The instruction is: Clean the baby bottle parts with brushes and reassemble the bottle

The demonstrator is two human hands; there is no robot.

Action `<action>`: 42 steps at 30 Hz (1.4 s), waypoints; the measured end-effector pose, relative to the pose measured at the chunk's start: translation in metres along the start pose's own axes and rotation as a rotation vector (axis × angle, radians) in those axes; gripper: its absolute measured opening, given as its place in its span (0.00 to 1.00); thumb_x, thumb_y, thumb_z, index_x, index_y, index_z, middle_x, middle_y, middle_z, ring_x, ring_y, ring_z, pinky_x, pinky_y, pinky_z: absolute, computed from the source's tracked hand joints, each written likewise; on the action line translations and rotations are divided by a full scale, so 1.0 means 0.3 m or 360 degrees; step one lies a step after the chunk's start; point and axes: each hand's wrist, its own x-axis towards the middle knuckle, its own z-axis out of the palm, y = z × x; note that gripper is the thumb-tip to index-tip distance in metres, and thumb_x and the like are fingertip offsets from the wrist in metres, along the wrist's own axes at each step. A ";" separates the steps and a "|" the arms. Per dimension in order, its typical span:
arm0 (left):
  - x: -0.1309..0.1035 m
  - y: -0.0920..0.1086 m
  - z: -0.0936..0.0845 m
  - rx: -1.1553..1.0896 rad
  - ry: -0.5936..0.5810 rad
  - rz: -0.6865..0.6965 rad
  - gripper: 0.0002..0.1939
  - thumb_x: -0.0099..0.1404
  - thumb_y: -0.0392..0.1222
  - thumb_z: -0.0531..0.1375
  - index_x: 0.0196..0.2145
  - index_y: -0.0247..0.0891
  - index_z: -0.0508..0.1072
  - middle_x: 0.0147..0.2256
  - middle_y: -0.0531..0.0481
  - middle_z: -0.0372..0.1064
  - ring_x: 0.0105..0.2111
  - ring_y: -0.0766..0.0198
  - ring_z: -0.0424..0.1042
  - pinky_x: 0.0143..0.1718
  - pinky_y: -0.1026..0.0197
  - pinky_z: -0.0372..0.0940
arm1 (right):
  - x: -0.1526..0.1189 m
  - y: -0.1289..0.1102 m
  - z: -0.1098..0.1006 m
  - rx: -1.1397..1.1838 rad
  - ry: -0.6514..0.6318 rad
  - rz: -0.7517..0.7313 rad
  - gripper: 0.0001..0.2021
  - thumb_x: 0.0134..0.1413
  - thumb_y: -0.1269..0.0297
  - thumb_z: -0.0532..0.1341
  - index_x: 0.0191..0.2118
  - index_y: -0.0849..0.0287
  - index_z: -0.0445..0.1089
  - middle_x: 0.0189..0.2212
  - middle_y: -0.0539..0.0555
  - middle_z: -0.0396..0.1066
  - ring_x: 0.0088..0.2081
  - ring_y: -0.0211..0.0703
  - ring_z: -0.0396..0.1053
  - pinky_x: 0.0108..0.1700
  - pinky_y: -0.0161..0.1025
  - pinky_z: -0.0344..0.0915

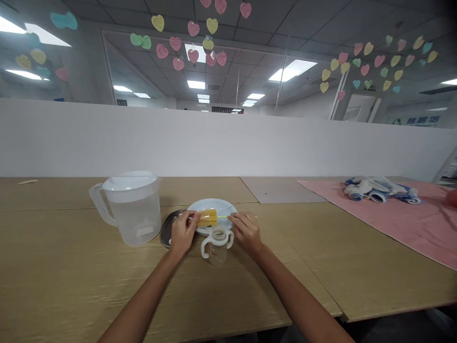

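Note:
My left hand [183, 232] grips one end of a yellow-orange piece [207, 217], which may be a sponge or brush head. My right hand [246, 231] pinches a thin yellow-green stick [222, 217] that runs out of the piece's other end. Both are held level above a white plate [214, 203]. Just in front of the plate, between my wrists, stands a clear bottle [217, 252] with two white handles and an open top. A dark metal tray [166, 231] lies beside my left hand, partly hidden by it.
A lidded translucent pitcher [137, 214] stands at the left, its handle to the left. Far right, a pink cloth [400, 228] covers the table [250, 295], with a bundle of white and blue items [380, 188] on it. A white wall [214, 143] rises behind.

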 end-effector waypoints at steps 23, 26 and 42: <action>-0.003 -0.016 0.001 0.0131 0.0447 0.0439 0.23 0.60 0.44 0.58 0.51 0.38 0.59 0.46 0.44 0.66 0.43 0.61 0.68 0.46 0.59 0.65 | 0.002 -0.017 0.007 -0.0135 0.0025 0.0124 0.15 0.54 0.75 0.52 0.42 0.59 0.72 0.33 0.55 0.73 0.35 0.38 0.71 0.36 0.33 0.67; -0.010 -0.017 0.001 0.0062 0.0469 0.0431 0.24 0.59 0.44 0.59 0.51 0.37 0.59 0.46 0.44 0.67 0.42 0.61 0.69 0.46 0.58 0.65 | 0.003 -0.011 0.009 -0.0240 0.0029 0.0207 0.15 0.54 0.75 0.51 0.41 0.58 0.73 0.33 0.55 0.74 0.34 0.38 0.71 0.34 0.33 0.67; 0.046 -0.155 -0.035 0.0414 0.0311 -0.0026 0.22 0.59 0.38 0.54 0.53 0.38 0.59 0.49 0.43 0.64 0.52 0.53 0.62 0.52 0.51 0.59 | 0.013 -0.036 -0.008 0.0026 0.0199 0.0005 0.14 0.49 0.79 0.53 0.39 0.60 0.71 0.31 0.55 0.73 0.32 0.37 0.70 0.32 0.32 0.67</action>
